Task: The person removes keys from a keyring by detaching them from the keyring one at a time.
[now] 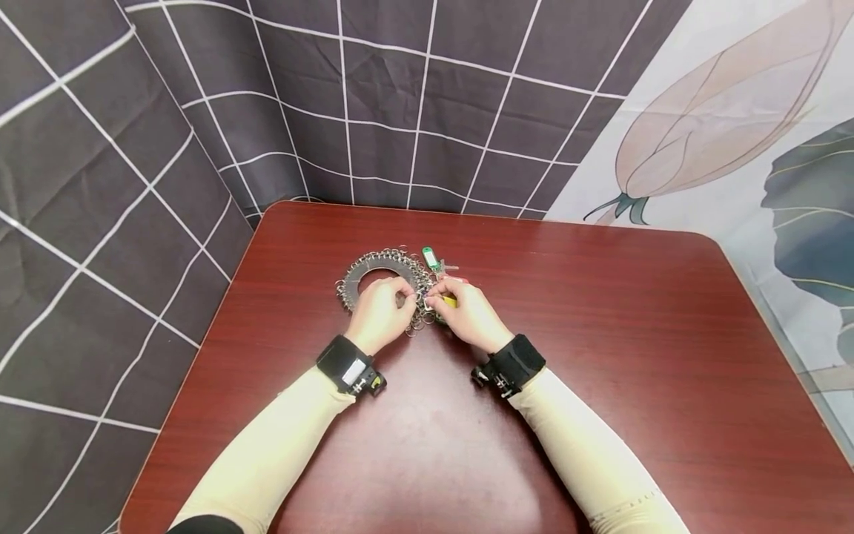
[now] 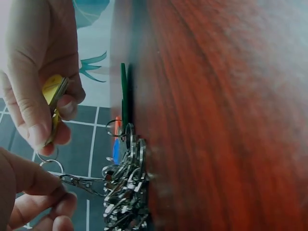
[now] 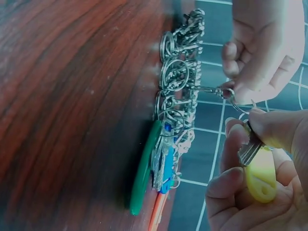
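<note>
A large grey ring (image 1: 385, 262), hung all round with small metal clasps and split rings, lies on the table. Over its right side my left hand (image 1: 380, 315) pinches a split ring (image 3: 236, 102) that is joined to one clasp (image 2: 79, 180) drawn up from the bunch. My right hand (image 1: 470, 315) holds a yellow key tag (image 3: 261, 178) and a silver key (image 3: 250, 150). Its thumb and finger pinch a thin wire ring, which meets the left hand's split ring. The fingertips of both hands are close together.
Beside the large ring lie a green key tag (image 1: 431, 258) and a key (image 1: 448, 267). A blue tag (image 3: 167, 163) and an orange-red tag (image 3: 157, 211) are bunched with them. The reddish-brown table (image 1: 600, 334) reaches back to grid-patterned cloth (image 1: 380, 89).
</note>
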The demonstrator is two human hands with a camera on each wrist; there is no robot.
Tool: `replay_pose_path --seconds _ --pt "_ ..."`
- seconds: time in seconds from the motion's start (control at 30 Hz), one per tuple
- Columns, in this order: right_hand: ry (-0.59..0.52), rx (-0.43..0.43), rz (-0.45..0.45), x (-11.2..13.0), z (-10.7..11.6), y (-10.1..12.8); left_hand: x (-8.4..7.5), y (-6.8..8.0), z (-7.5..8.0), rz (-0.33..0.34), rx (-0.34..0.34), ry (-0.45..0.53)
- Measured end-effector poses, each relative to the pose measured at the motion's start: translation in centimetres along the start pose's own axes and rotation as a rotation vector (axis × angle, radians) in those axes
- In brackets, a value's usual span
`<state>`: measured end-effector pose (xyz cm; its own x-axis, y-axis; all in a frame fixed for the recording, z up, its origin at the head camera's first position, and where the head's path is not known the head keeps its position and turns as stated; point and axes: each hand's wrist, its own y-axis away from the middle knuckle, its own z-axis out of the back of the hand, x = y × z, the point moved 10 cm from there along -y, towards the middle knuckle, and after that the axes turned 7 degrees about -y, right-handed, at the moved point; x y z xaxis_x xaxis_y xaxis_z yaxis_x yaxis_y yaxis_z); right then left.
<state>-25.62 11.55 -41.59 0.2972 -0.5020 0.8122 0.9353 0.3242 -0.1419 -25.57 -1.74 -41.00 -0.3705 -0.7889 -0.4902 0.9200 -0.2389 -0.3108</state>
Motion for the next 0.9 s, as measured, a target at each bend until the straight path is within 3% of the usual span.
replay_pose_path --seconds 0.2,0.67,0.9 --pt "-0.015 0.001 0.027 0.37 0.1 0.02 -0.02 -0.05 0.23 -0.011 -0.002 0.064" --pt "-0.025 -0.003 0.016 0.3 0.03 -0.1 0.25 0.47 -0.26 -0.003 0.069 0.095" --pt "-0.025 -0.007 0.042 0.27 0.04 -0.02 -0.03 0.33 -0.25 -0.011 0.059 0.125"
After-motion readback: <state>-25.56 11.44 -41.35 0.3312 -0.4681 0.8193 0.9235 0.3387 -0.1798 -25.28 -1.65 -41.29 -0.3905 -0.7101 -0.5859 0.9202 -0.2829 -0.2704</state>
